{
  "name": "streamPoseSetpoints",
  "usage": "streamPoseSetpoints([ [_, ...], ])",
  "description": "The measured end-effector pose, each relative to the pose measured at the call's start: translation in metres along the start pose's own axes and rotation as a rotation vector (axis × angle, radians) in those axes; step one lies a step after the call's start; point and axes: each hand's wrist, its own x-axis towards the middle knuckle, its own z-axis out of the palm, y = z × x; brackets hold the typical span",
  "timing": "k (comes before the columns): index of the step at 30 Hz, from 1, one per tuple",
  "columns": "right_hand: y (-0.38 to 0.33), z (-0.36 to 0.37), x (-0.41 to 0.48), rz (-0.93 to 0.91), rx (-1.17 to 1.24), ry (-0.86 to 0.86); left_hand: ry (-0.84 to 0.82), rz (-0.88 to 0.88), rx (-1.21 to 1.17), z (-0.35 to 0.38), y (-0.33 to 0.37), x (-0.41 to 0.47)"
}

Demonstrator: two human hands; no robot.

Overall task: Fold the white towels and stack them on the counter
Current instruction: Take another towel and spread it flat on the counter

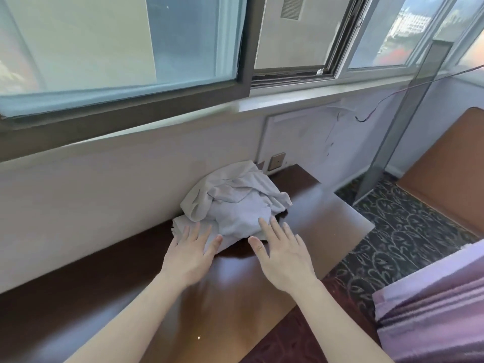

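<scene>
The white towels [233, 203] lay in one crumpled heap straight ahead of your two hands, pushed up against the wall [104, 184] at the far side of the dark wooden counter [230, 289]. Nothing in the heap was folded yet, and how many towels it held could not be told. The heap's long axis ran across you, from beyond your left fingertips to well beyond your right ones, so it spanned both hands rather than pointing away from you. A flatter layer stuck out from under the pile on your left.

Your left hand [190, 254] was spread flat, palm down, gripping nothing, with its fingertips resting on that flat near edge. Your right hand [281, 254] was equally flat and empty, its fingertips at the front fold of the heap; whether they pressed into the cloth or only hung over it could not be made out. Neither hand was clearly nearer: the pile sat centred between them, a little more of its bulk beyond your right.

I judge the coming move needed one towel drawn toward you onto the bare counter under your wrists, where there was room to spread it.

Beyond your right hand the counter ended, with patterned carpet [392, 247] below. Above the wall ran the window [125, 56].
</scene>
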Motion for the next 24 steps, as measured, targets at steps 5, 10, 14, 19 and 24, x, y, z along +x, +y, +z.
streamPoseSetpoints([
  [5,0.023,0.005,0.064,-0.058,0.068,-0.033,0.067,-0.021,0.027,-0.001,0.009,0.045],
  [10,0.047,0.012,0.138,-0.136,0.090,-0.060,0.126,-0.099,0.017,0.000,0.028,0.089],
  [14,0.059,0.010,0.190,-0.247,0.135,-0.129,0.116,-0.234,-0.003,-0.001,0.047,0.119],
  [19,0.075,0.012,0.253,-0.342,0.106,-0.138,0.172,-0.327,-0.080,0.009,0.064,0.171],
  [24,0.084,0.018,0.302,-0.380,0.059,-0.164,0.182,-0.378,-0.011,0.028,0.065,0.208],
])
